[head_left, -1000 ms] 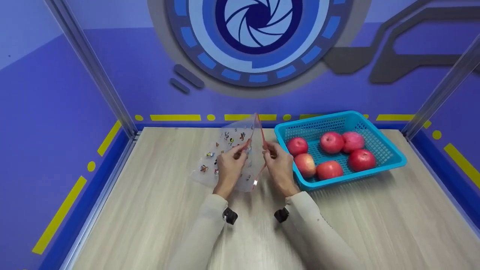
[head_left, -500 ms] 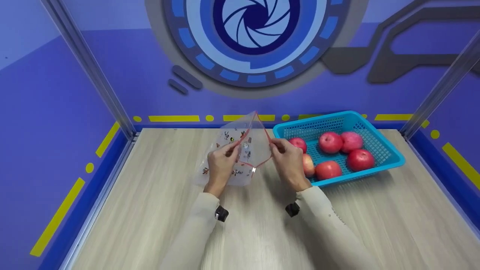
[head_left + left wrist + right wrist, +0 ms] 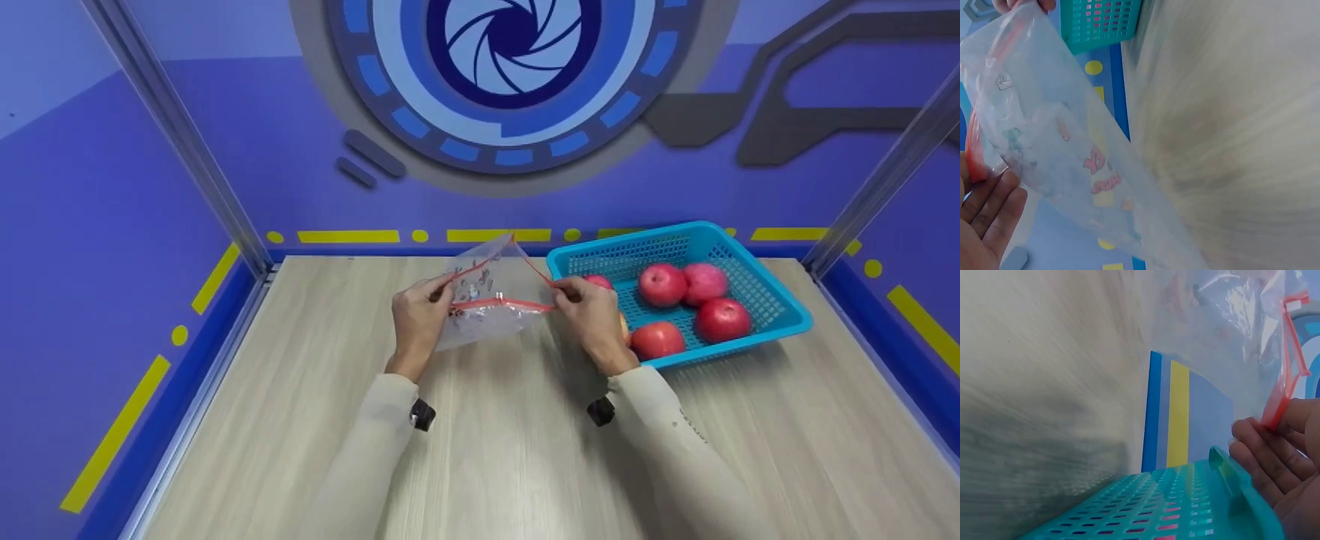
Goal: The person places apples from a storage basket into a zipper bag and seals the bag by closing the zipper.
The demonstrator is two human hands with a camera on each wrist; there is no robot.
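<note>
A clear zip bag (image 3: 487, 326) with small printed figures and a red zip edge is held up between both hands, its mouth spread apart. My left hand (image 3: 420, 319) pinches the red edge on the left side; the left wrist view shows the bag (image 3: 1067, 129) hanging from that grip. On the opposite side my right hand (image 3: 592, 319) pinches the edge, close beside the blue basket (image 3: 780, 319). In the right wrist view the red zip strip (image 3: 1283, 388) lies between thumb and fingers of that hand. The bag's lower end hangs toward the table.
Several red apples (image 3: 663, 285) lie in the basket at the right; the right hand partly covers two of them. A pale wooden table (image 3: 495, 465) lies under the arms. Blue panels (image 3: 337, 150) and metal posts enclose the back and sides.
My hands have moved apart, left hand to the left and right hand to the right, spreading the bag's mouth wide. The near zip edge now stretches straight between them.
</note>
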